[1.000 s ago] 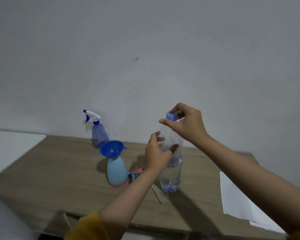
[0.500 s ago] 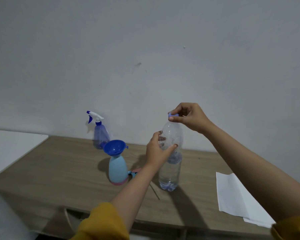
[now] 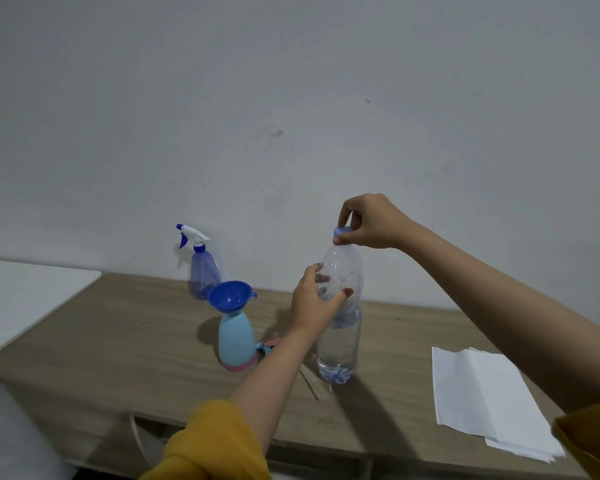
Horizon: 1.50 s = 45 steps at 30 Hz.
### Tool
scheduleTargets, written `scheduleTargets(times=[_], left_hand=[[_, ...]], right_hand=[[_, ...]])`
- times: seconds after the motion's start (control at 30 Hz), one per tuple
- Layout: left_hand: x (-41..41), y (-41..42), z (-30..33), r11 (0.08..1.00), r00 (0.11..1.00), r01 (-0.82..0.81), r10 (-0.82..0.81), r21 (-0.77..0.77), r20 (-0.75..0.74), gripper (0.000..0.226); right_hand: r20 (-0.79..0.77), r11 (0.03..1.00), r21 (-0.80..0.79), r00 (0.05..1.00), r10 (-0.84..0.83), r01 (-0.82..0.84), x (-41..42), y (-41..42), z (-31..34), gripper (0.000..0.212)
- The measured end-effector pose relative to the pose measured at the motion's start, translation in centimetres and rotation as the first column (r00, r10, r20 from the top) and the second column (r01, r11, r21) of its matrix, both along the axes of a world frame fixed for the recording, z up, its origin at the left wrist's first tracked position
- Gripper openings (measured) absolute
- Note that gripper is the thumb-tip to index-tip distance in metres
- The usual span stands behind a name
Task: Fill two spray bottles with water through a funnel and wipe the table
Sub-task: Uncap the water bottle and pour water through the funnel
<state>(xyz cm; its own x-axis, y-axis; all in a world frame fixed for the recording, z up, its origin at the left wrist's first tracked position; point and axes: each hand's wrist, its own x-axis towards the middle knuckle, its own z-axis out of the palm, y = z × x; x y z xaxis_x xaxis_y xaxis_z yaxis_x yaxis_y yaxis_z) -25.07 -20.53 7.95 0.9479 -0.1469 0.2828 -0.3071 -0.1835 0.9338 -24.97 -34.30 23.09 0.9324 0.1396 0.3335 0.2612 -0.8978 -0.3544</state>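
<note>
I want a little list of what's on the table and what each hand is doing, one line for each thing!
left hand: wrapped round the upper body of the clear plastic water bottle, which stands upright on the wooden table
right hand: pinching the bottle's blue cap
blue plastic funnel: sitting in the neck of the light blue spray bottle with pink base
see-through blue spray bottle with white trigger: by the wall, trigger head on
white paper sheets: lying flat at the right
</note>
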Motion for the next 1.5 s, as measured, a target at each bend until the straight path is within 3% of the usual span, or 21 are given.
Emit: scheduleTargets(times=[0.13, 0.27, 0.53, 0.63, 0.83, 0.9, 1.03, 1.2, 1.3, 1.4, 1.5], left_hand=[[0.2, -0.1, -0.2, 1.0, 1.0, -0.003, 0.003, 0.006, 0.0, 0.067], [0.0, -0.1, -0.3, 1.0, 1.0, -0.014, 0.014, 0.017, 0.01, 0.066], [0.1, 0.0, -0.1, 1.0, 1.0, -0.019, 0.019, 0.014, 0.01, 0.065], [0.1, 0.0, -0.1, 1.0, 1.0, -0.019, 0.019, 0.02, 0.009, 0.066], [0.1, 0.1, -0.2, 1.0, 1.0, -0.009, 0.009, 0.027, 0.012, 0.067], [0.1, 0.0, -0.2, 1.0, 1.0, -0.012, 0.011, 0.028, 0.014, 0.066], [0.1, 0.0, -0.3, 1.0, 1.0, -0.011, 0.011, 0.015, 0.007, 0.066], [0.2, 0.0, -0.4, 1.0, 1.0, -0.016, 0.015, 0.023, 0.027, 0.064], [0.4, 0.1, -0.5, 1.0, 1.0, -0.013, 0.013, 0.011, 0.026, 0.064], [0.5, 0.2, -0.6, 1.0, 1.0, -0.002, 0.002, -0.007, 0.014, 0.066], [0.7, 0.3, -0.8, 1.0, 1.0, -0.014, 0.015, -0.018, 0.017, 0.066]], right_hand=[[-0.009, 0.999, -0.031, 1.0, 0.026, -0.026, -0.1, -0.3, -0.2, 0.02], [0.043, 0.997, -0.078, 0.999, 0.009, -0.006, -0.1, 0.6, -0.2, 0.026], [0.029, 0.998, 0.038, 0.999, 0.042, -0.043, 0.4, 0.1, -0.4, 0.02], [-0.042, 0.989, 0.111, 0.994, 0.102, -0.097, 0.6, -0.4, -0.2, 0.013], [-0.181, 0.935, 0.295, 0.949, 0.258, -0.198, 0.5, -1.5, 0.1, 0.02], [-0.155, 0.947, 0.278, 0.966, 0.208, -0.16, 0.1, -1.1, -0.1, 0.02], [-0.024, 0.995, 0.099, 1.0, 0.007, -0.005, 0.1, -0.4, -0.8, 0.038], [-0.008, 0.991, 0.091, 0.995, 0.103, -0.102, 0.0, -0.2, -0.4, 0.026], [0.058, 0.962, 0.25, 0.993, 0.102, -0.113, -0.3, -0.7, -0.3, 0.028], [0.135, 0.831, 0.526, 0.983, 0.126, -0.179, -2.2, -1.6, -1.7, 0.029], [0.173, 0.746, 0.647, 0.983, 0.058, -0.158, -4.6, -2.6, -5.4, 0.018]])
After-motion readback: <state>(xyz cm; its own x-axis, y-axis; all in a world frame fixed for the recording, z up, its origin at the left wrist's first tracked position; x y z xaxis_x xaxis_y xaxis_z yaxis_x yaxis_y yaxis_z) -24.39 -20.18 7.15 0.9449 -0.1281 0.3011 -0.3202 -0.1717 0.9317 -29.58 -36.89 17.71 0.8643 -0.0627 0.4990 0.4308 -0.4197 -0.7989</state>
